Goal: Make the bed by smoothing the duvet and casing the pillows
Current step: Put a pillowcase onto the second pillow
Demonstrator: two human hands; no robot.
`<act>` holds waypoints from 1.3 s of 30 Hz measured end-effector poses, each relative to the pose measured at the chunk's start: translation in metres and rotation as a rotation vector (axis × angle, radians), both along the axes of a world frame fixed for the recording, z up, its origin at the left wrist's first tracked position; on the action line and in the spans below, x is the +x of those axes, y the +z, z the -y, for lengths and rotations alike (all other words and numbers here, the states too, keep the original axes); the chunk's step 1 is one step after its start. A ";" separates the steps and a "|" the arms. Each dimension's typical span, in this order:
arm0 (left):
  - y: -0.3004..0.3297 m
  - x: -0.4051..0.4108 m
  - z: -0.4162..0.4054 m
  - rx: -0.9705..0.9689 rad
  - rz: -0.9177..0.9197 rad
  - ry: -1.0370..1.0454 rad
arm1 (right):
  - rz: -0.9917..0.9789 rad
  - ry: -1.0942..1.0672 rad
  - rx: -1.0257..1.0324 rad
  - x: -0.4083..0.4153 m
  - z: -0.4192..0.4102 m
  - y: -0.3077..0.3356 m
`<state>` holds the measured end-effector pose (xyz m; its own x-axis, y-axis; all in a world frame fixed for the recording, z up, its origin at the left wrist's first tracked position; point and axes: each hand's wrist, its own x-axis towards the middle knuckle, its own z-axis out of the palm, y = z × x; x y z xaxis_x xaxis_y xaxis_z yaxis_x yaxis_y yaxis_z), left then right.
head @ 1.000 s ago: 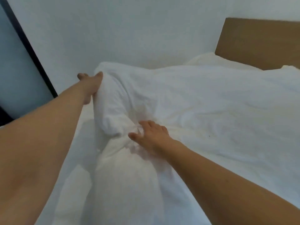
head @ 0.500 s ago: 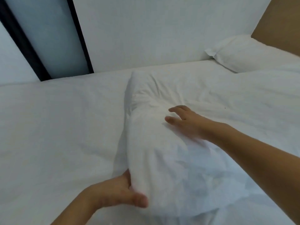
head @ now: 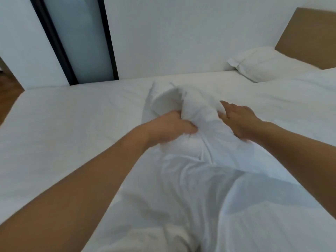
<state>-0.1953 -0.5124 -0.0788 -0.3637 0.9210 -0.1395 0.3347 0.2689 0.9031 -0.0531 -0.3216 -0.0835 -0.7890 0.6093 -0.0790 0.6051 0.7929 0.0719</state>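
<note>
A white duvet lies bunched in a long ridge down the middle of the bed. Its far end stands up in a crumpled fold. My left hand is clenched on a fistful of the duvet at the left side of that fold. On the fold's right side my right hand presses against the fabric with its fingers curled around it. A white cased pillow rests at the head of the bed, far right.
The white bed sheet covers the mattress to the left. A brown headboard stands at the far right. Behind the bed is a white wall and a dark-framed panel. Wood floor shows at far left.
My left hand moved from the duvet's near edge up to the bunched fold and clenched on it. My right hand shifted right along the fold, and the view pulled back.
</note>
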 end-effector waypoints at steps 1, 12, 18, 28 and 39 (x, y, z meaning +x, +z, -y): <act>-0.006 0.003 0.004 -0.081 -0.106 -0.034 | 0.009 -0.025 -0.032 0.002 0.001 0.005; -0.103 0.066 0.023 -0.175 -0.564 -0.367 | 0.167 0.019 -0.018 -0.098 0.100 -0.032; -0.129 0.013 0.035 -0.330 -0.574 -0.463 | -0.206 -0.098 0.023 -0.074 0.037 0.051; -0.110 -0.012 0.012 -0.492 0.266 -0.357 | -0.231 -0.092 0.122 -0.052 0.051 0.119; -0.126 0.012 0.027 -0.458 0.094 -0.311 | -0.169 -0.113 -0.560 -0.031 0.082 0.061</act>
<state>-0.1833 -0.5390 -0.2045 -0.0513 0.8208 -0.5689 0.3843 0.5420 0.7473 -0.0844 -0.4033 -0.0227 -0.7513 0.5920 -0.2916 0.6545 0.6121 -0.4437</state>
